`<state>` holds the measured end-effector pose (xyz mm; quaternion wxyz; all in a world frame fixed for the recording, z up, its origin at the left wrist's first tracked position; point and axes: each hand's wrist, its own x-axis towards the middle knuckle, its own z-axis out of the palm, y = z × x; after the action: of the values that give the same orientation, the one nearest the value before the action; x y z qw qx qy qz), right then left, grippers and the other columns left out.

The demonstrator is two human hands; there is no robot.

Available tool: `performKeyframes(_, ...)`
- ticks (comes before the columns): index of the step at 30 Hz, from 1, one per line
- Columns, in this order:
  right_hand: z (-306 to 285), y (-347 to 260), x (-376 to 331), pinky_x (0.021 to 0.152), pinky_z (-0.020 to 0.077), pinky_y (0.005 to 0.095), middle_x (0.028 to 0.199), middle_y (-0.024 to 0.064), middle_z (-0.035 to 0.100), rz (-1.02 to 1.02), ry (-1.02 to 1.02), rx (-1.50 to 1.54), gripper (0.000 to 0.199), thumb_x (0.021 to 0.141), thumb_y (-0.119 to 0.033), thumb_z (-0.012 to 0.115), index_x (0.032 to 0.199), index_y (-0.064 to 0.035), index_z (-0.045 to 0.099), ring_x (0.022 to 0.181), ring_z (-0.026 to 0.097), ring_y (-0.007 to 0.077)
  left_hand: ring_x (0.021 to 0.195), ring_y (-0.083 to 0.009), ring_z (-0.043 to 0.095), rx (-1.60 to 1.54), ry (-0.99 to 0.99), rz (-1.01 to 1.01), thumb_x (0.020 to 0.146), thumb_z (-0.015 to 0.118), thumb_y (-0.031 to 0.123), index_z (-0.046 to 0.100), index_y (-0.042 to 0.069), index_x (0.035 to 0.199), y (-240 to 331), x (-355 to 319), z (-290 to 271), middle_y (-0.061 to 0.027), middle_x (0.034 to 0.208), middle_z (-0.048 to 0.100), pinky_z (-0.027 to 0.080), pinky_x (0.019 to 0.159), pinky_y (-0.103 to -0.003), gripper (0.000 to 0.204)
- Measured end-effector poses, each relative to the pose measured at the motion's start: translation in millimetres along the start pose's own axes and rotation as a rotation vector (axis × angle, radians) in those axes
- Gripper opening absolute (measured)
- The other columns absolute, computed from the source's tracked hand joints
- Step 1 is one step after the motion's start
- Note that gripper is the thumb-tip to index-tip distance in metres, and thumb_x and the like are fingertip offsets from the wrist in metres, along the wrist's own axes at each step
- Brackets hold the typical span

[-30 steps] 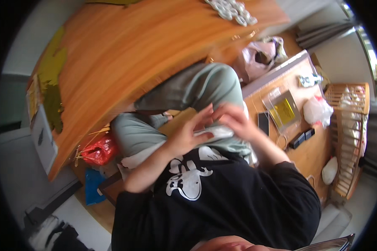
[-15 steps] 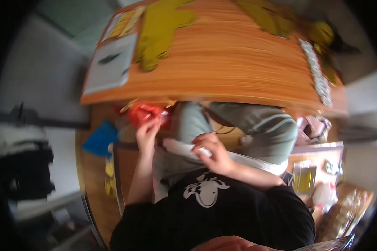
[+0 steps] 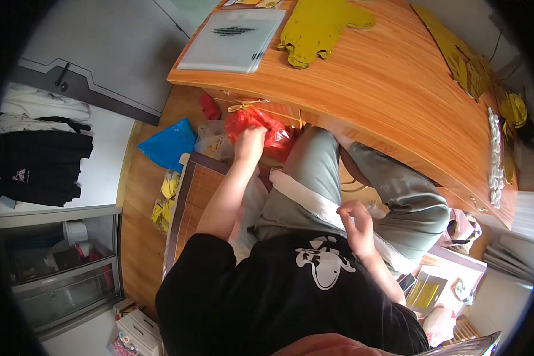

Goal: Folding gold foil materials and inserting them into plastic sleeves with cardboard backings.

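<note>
My left hand reaches to a shiny red plastic bag that hangs by the drawer front under the table. Its fingertips are against or inside the bag, so what they hold, if anything, is hidden. My right hand is over my lap, fingers bent and apart, with nothing visible in it. Beneath it a long white band lies across my grey trousers. Above, on the wooden table, lie yellow flat shaped pieces and a stack of clear plastic sleeves.
The table's front edge crosses above my knees. More yellow pieces and a strip of small white packets lie at the table's right. A blue bag is on the floor at left. Low at right a yellow-topped box stands on a surface.
My view has turned, so the table sits further right. My left hand has moved onto the red bag. The small white thing seen at my right hand no longer shows in its fingers.
</note>
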<state>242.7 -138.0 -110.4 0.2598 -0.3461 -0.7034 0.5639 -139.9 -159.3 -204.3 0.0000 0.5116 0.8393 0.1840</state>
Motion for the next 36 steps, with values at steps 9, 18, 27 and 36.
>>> performKeyframes(9,-4,-15,6,0.083,0.0476,0.0340,0.093,0.0099,0.065,-0.060,-0.062,-0.005,0.006,0.094,-0.005,0.064,0.092,0.0009,0.065,0.089,0.061,0.0230,0.094,-0.0379,0.073,-0.169,-0.529,-0.255,0.091,0.054,0.020,0.075,0.005,0.101,-74,48,50,-0.0223,0.100,0.073,0.057,0.083,-0.050,0.027)
performKeyframes(18,-117,-80,63,0.081,0.0530,0.0405,0.096,0.0139,0.068,-0.476,-0.073,-0.385,0.010,0.086,-0.002,0.070,0.095,0.0005,0.067,0.088,0.066,0.0308,0.119,-0.0331,0.065,-0.023,-0.632,-0.241,0.095,0.051,0.030,0.068,0.006,0.125,73,35,-101,-0.0196,0.130,0.065,0.050,0.103,-0.044,0.042)
performKeyframes(27,-303,-87,303,0.089,0.0518,0.0430,0.112,0.0170,0.069,-0.431,0.524,-0.872,0.026,0.096,-0.019,0.064,0.115,-0.0037,0.072,0.102,0.064,0.0353,0.120,-0.0350,0.064,-0.238,-1.093,-0.302,0.093,0.054,0.037,0.066,0.007,0.128,-123,25,30,-0.0217,0.134,0.064,0.050,0.103,-0.045,0.048)
performKeyframes(36,-340,-42,320,0.096,0.0502,0.0446,0.109,0.0112,0.069,-0.206,0.494,-1.055,0.025,0.096,-0.031,0.061,0.099,-0.0128,0.077,0.111,0.060,0.0339,0.101,-0.0399,0.070,0.281,-0.630,-0.223,0.090,0.057,0.028,0.074,0.007,0.106,-59,29,-7,-0.0250,0.110,0.071,0.056,0.089,-0.049,0.031)
